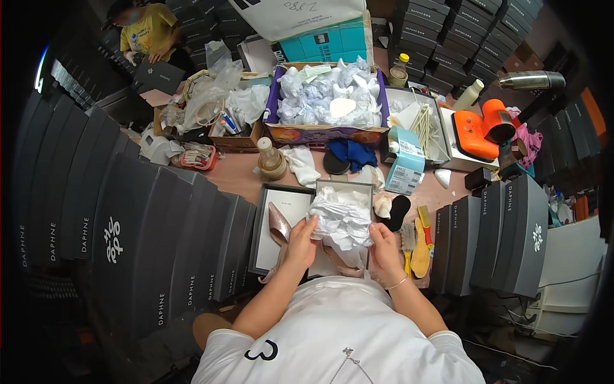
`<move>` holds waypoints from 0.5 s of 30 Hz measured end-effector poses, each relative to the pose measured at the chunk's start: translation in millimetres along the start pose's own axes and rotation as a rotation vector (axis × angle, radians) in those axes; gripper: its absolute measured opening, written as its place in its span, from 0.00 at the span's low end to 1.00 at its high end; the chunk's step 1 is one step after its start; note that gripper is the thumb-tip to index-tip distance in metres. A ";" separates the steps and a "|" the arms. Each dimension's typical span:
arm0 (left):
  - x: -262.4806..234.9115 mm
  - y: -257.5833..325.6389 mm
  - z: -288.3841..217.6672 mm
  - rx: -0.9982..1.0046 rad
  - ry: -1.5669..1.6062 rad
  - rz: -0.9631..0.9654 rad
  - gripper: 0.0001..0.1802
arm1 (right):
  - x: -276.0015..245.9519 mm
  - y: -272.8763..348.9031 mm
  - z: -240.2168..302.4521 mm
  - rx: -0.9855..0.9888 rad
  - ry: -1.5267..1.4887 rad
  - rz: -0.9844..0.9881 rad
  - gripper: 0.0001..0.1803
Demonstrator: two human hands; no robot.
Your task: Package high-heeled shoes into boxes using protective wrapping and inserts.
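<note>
A crumpled sheet of white tissue paper point(341, 217) is stretched between my two hands, above an open shoebox point(363, 190). My left hand point(303, 238) pinches its left edge, and my right hand point(384, 246) grips the right one. Under the paper, part of a pinkish-beige shoe point(345, 261) shows in the box; the rest is hidden. Left of it lies the box lid point(263, 238), with a glittery rose-coloured pointed shoe point(277, 221) on it, partly behind my left hand. More white paper lies at the box's far end.
Stacks of dark shoeboxes point(144, 237) wall in the left, with more boxes point(489, 237) at right. Brushes point(408, 240) lie beside my right hand. Beyond stand a bottle point(272, 160), a purple carton point(323, 132) of wrapped bundles and an orange device point(474, 136). A person point(150, 38) handles a box far left.
</note>
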State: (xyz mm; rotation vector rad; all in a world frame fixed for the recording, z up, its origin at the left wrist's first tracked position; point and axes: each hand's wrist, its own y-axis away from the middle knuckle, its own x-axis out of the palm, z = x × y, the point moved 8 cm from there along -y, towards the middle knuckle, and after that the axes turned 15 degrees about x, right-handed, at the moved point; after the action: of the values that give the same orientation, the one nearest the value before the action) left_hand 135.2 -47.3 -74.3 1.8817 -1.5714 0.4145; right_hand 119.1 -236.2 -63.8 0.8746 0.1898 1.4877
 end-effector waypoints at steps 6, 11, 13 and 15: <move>13.4 -8.7 -28.8 0.158 -0.208 0.121 0.15 | 12.7 36.5 33.0 -0.257 0.382 -0.084 0.22; 51.9 6.4 -30.4 0.046 -0.265 0.496 0.23 | 67.8 34.9 74.9 -0.383 0.862 0.022 0.23; 60.0 12.9 -43.9 0.298 -0.454 0.407 0.26 | 57.9 8.2 58.4 -0.254 0.801 -0.013 0.20; 66.4 31.7 -64.3 0.446 -0.760 0.339 0.29 | 50.4 -1.0 55.3 -0.331 0.663 -0.013 0.17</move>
State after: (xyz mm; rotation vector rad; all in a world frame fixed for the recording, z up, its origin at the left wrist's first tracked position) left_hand 130.6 -58.1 22.7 2.2603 -2.4861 0.2013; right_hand 160.3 -211.6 -6.4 0.0941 0.4188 1.6943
